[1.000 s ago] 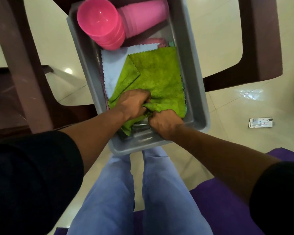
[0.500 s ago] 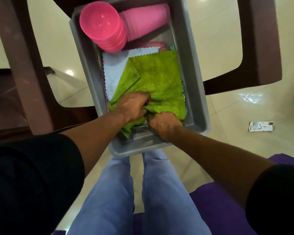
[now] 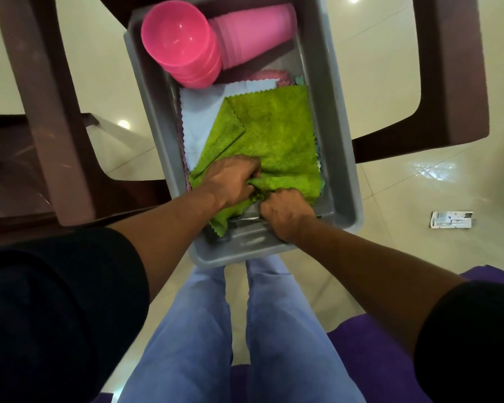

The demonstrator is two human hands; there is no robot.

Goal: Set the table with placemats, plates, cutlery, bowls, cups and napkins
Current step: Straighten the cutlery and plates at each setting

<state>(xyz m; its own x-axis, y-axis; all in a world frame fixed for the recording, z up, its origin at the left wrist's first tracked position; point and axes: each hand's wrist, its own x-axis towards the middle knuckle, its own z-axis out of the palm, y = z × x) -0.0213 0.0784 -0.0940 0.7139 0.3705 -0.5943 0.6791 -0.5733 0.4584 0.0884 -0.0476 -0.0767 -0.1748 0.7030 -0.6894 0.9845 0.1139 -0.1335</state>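
A grey bin [image 3: 342, 146] sits in front of my knees. Inside, a green napkin [image 3: 274, 135] lies on top of a white napkin [image 3: 198, 117] and other cloths. My left hand [image 3: 230, 181] grips the green napkin's near edge, bunching it. My right hand [image 3: 282, 212] is curled at the bin's near end beside that bunched edge, over metal cutlery [image 3: 239, 225]; what its fingers hold is hidden. A stack of pink bowls [image 3: 181, 45] and a stack of pink cups [image 3: 253, 36] lie at the bin's far end.
Brown plastic chair legs [image 3: 41, 112] stand left and right [image 3: 454, 82] of the bin. A small printed card [image 3: 451, 219] lies on the tiled floor at the right. A purple cushion [image 3: 370, 359] is under me.
The view has shifted slightly down the bin. Both hands stay at the near end, the green napkin's edge a little more bunched between them.
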